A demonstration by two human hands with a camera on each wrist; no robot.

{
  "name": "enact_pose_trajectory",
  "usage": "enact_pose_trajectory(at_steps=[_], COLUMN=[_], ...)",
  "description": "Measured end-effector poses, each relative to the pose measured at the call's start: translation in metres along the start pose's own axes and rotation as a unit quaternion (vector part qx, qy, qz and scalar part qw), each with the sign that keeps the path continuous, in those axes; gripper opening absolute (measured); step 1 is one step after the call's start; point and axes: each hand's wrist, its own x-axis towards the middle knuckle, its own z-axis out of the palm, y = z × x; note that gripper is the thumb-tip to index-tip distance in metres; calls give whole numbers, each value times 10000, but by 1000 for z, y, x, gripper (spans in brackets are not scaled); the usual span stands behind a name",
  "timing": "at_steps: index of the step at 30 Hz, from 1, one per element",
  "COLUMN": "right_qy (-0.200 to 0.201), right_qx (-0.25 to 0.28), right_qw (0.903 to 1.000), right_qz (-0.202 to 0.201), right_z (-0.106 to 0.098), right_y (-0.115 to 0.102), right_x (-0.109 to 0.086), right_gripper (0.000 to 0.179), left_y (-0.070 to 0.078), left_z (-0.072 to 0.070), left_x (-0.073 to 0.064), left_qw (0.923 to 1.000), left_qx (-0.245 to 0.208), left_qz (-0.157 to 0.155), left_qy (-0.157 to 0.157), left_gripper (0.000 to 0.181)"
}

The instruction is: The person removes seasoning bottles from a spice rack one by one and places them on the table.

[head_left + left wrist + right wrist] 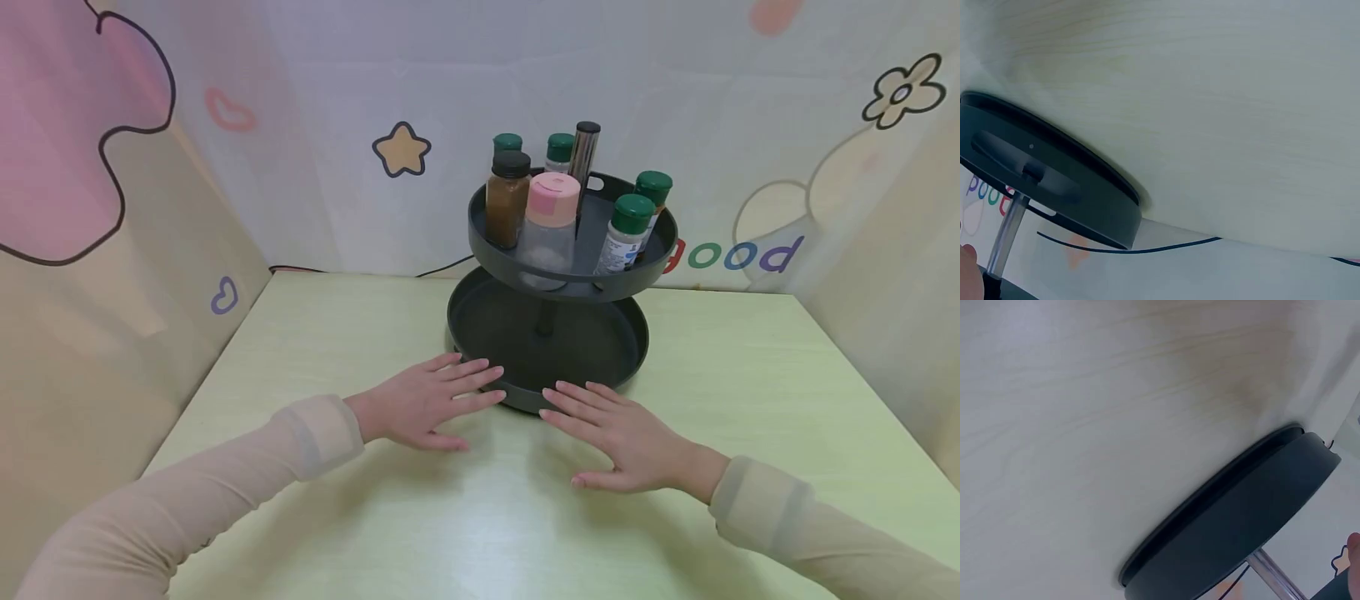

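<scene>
A dark grey two-tier round rack [547, 358] stands on the table. Its upper tray [480, 237] carries a pink-capped clear bottle [552, 233], a black-capped jar of brown contents [507, 200], a slim dark cylinder [584, 158] and several green-capped shakers, one with a white label [624, 233]. Nothing shows in the lower tray [540, 342]. My left hand [431, 404], fingers spread and palm down, is nearest the lower tray's front left; my right hand [626, 442] is likewise spread at its front right. Neither hand holds anything. Both wrist views show the rack's lower tray [1054, 169] and post.
A pale wood-grain table [480, 533] lies under the hands. Behind it hangs a printed cloth [330, 167] with a star and letters. A thin black cable [446, 267] runs along the back edge. Cloth side walls [97, 367] bound the table.
</scene>
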Motion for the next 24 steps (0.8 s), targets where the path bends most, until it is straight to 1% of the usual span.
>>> enact_pose_trajectory(at_steps=[7, 11, 14, 16, 19, 22, 24], right_qy=[148, 168, 158, 148, 161, 218, 282], right_qx=[31, 21, 36, 57, 57, 37, 18], right_qw=[9999, 9999, 9999, 9999, 9998, 9997, 9996], right_qz=[-17, 13, 37, 58, 81, 94, 99], right_z=[-10, -15, -19, -23, -28, -33, -37], right_y=[2, 2, 2, 2, 2, 3, 3], right_x=[4, 6, 8, 10, 14, 16, 18], right_gripper=[72, 73, 73, 73, 73, 73, 73], left_y=[-4, -7, -8, -9, -11, -12, -13], left_z=[-6, -10, -14, -17, -21, -25, -27], left_x=[2, 3, 5, 6, 7, 9, 10], left_qw=[9999, 9997, 9997, 9996, 9986, 9951, 9903], left_qx=[-30, -27, 26, 64, 163, 348, 482], left_qz=[-166, -225, -232, -238, -200, -67, 51], left_qy=[-16, -31, 31, 169, 461, 924, 1300], left_gripper=[69, 67, 67, 67, 65, 61, 58])
